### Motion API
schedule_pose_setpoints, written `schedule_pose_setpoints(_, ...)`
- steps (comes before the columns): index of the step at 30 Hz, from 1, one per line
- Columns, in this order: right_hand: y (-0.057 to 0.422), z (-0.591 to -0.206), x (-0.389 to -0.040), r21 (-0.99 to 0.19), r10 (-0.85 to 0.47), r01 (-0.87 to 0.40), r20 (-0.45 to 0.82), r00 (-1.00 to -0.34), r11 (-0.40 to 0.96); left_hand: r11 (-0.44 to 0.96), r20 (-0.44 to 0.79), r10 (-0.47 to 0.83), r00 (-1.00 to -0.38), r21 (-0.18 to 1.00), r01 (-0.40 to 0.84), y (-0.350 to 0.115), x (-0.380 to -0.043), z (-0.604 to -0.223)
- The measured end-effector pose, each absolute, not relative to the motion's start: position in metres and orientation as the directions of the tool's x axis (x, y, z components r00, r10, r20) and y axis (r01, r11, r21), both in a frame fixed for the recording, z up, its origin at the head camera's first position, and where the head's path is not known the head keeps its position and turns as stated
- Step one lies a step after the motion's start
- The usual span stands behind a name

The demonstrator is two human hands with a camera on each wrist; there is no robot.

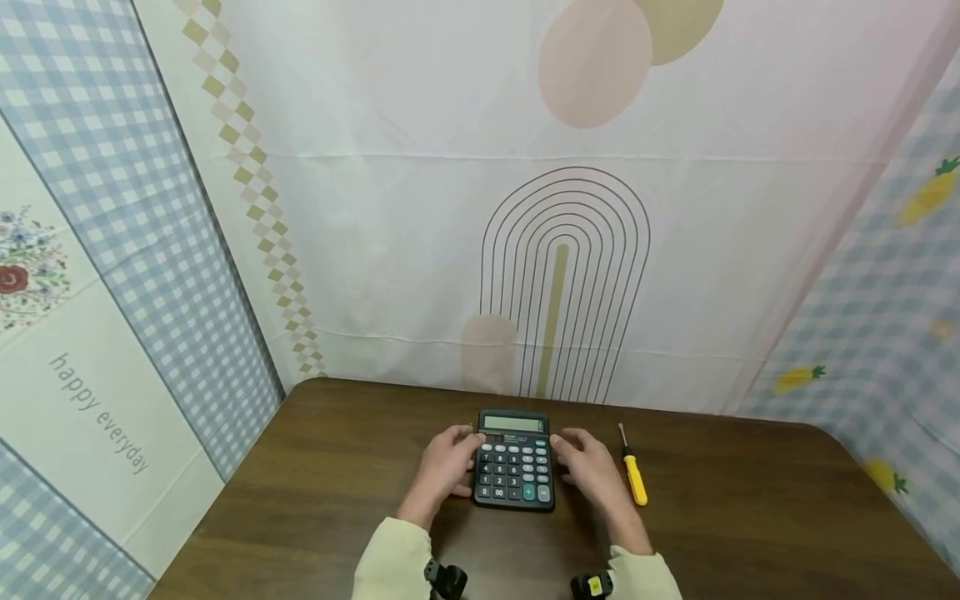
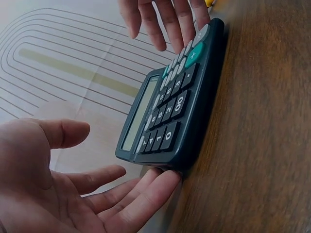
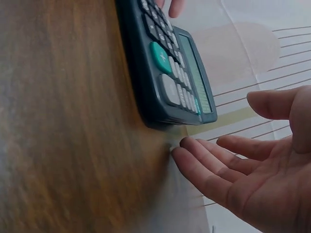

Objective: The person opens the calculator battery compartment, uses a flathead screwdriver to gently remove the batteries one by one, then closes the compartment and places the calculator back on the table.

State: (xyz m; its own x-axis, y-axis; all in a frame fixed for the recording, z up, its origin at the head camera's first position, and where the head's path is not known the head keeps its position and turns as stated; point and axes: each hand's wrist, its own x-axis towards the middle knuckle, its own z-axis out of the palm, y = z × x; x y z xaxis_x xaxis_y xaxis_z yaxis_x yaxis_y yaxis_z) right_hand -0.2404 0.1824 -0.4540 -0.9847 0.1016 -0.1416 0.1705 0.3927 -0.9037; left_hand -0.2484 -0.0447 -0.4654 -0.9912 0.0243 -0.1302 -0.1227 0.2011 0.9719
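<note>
A black desktop calculator (image 1: 513, 465) lies face up on the brown wooden table (image 1: 300, 483), its display end away from the person, between the left hand (image 1: 447, 462) and the right hand (image 1: 592, 469). The left hand is spread, thumb clear of the casing in the left wrist view; its lowest fingers reach the calculator's side near the bottom edge and seem to touch it, though dim light there makes contact hard to judge. The right hand is also loosely spread, fingertips just beside the opposite side, with a gap showing in the right wrist view.

A yellow-handled screwdriver (image 1: 634, 475) lies to the right of the right hand, its shaft pointing away from the person. The calculator's underside is hidden, and the right wrist view cuts off its far side along with most of the left hand. The label below the display is too small to read.
</note>
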Motion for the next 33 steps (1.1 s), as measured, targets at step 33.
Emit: schedule_pose_setpoints(33,0.174,-0.474,-0.245,-0.862,0.112,0.162,-0.123,-0.986,0.481,0.176,-0.163,0.046,-0.986,0.972,-0.153,-0.044,-0.253,-0.474)
